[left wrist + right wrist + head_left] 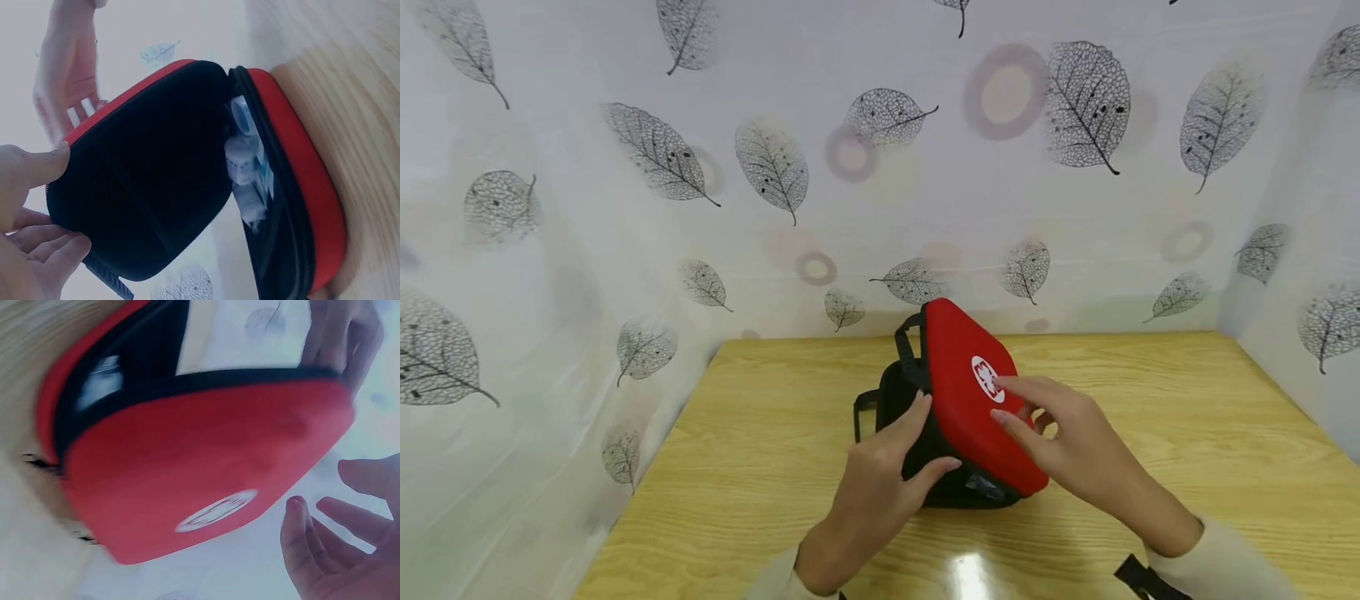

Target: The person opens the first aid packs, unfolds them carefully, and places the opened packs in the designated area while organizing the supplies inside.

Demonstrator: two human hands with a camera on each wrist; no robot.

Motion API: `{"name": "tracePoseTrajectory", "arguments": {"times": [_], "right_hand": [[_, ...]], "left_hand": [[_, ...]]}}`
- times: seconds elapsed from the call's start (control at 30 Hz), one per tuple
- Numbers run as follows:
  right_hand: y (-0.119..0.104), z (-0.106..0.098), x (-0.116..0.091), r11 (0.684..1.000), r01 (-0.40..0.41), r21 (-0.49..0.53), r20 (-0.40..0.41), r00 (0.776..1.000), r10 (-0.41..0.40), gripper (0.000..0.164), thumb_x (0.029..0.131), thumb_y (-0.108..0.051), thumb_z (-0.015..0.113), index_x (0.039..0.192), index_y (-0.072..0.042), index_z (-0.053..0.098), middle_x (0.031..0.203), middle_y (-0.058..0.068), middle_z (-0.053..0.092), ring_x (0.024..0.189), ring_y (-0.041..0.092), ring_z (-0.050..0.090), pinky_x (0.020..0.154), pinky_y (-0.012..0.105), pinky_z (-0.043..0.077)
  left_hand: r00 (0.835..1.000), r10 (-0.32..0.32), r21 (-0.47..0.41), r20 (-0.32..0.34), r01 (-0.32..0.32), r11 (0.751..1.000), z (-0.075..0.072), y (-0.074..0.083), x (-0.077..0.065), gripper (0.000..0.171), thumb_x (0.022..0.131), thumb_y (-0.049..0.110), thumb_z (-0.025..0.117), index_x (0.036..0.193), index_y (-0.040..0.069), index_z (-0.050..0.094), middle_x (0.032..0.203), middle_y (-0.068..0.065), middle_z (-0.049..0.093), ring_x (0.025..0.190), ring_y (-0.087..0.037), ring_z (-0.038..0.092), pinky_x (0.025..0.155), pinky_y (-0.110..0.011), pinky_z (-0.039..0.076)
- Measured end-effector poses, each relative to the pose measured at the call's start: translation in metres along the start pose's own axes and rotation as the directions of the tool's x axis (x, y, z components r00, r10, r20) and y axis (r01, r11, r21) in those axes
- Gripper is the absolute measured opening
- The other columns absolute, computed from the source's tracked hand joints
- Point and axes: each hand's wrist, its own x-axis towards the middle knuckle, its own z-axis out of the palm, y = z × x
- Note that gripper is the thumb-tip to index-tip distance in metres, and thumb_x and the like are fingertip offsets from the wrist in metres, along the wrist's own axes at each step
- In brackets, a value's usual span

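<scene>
A red and black first-aid case (977,408) with a white oval emblem stands partly unzipped on the table, its lid raised at a slant. My left hand (887,475) grips the lid's edge beside the black handle strap (907,346). In the left wrist view, the thumb (50,165) lies at the zip edge, with fingers against the black lining (144,181). Close to the lid's red outer face, my right hand (344,544) has its fingers spread and loosely bent, holding nothing. Inside the base sit small white and clear packed items (244,162).
The case rests on a wood-grain table (775,400). A pale leaf-patterned sheet (880,192) hangs behind the table and along both sides. Zip pulls (44,464) hang from the case's side.
</scene>
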Motion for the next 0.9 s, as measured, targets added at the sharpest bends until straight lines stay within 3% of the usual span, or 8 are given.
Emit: {"name": "tracePoseTrajectory", "arguments": {"times": [0.07,0.17,0.33,0.57,0.73,0.8,0.9], "right_hand": [[-0.010,0.001,0.003,0.996,0.070,-0.046,-0.023,0.997,-0.072,0.045,0.080,-0.007,0.085,0.123,-0.003,0.071,0.115,0.008,0.070,0.079,0.008,0.065,0.061,0.024,0.057],[-0.022,0.003,0.006,0.974,0.153,-0.165,-0.030,0.987,-0.160,0.044,0.086,-0.025,0.082,0.124,-0.006,0.071,0.124,0.010,0.068,0.092,0.019,0.072,0.067,0.032,0.060],[-0.032,0.007,0.009,0.921,0.210,-0.329,-0.014,0.974,-0.227,0.055,0.092,-0.052,0.070,0.124,-0.007,0.073,0.129,0.013,0.067,0.105,0.032,0.071,0.072,0.044,0.061],[-0.037,0.006,0.010,0.901,0.186,-0.392,-0.023,0.977,-0.212,0.053,0.074,-0.029,0.087,0.117,-0.001,0.074,0.122,0.018,0.069,0.092,0.035,0.074,0.061,0.042,0.061],[-0.036,-0.004,0.008,0.900,0.159,-0.405,-0.079,0.975,-0.208,0.047,0.075,-0.023,0.082,0.115,0.001,0.074,0.117,0.019,0.071,0.076,0.030,0.074,0.052,0.032,0.058],[-0.034,-0.009,0.006,0.902,0.159,-0.402,-0.109,0.970,-0.219,0.045,0.078,-0.022,0.077,0.115,0.002,0.074,0.117,0.019,0.071,0.067,0.025,0.073,0.047,0.024,0.052],[-0.030,-0.016,0.003,0.909,0.157,-0.387,-0.160,0.959,-0.233,0.042,0.079,-0.020,0.073,0.114,0.003,0.075,0.117,0.020,0.072,0.059,0.020,0.070,0.042,0.016,0.039]], "left_hand": [[1.000,0.013,-0.001,0.006,-0.013,1.000,0.001,0.002,0.002,0.077,0.085,0.023,0.083,0.150,0.001,0.047,0.150,-0.010,0.049,0.134,-0.018,0.051,0.099,-0.027,0.047],[0.999,0.035,-0.006,0.020,-0.035,0.999,0.003,0.005,0.005,0.081,0.084,0.020,0.085,0.151,0.000,0.043,0.152,-0.011,0.047,0.136,-0.017,0.049,0.102,-0.027,0.046],[0.996,0.065,0.000,0.054,-0.065,0.998,0.008,0.010,0.009,0.089,0.083,0.016,0.085,0.156,0.003,0.036,0.156,-0.011,0.042,0.138,-0.018,0.048,0.102,-0.027,0.046],[0.991,0.056,-0.007,0.124,-0.056,0.998,0.010,0.014,0.014,0.094,0.086,0.010,0.082,0.160,0.009,0.025,0.161,-0.005,0.034,0.141,-0.016,0.043,0.104,-0.025,0.043],[0.982,0.060,-0.022,0.179,-0.057,0.998,0.002,0.009,0.014,0.083,0.093,0.010,0.075,0.160,0.009,0.026,0.161,-0.005,0.033,0.143,-0.015,0.040,0.108,-0.029,0.041],[0.980,0.021,0.000,0.200,-0.022,1.000,-0.003,0.002,0.012,0.075,0.096,0.012,0.071,0.159,0.009,0.030,0.160,-0.007,0.036,0.143,-0.016,0.041,0.108,-0.032,0.042],[0.967,-0.109,0.039,0.230,0.102,0.994,-0.011,-0.014,0.008,0.062,0.099,0.018,0.068,0.154,0.006,0.041,0.156,-0.011,0.043,0.140,-0.023,0.045,0.108,-0.040,0.044]]}}
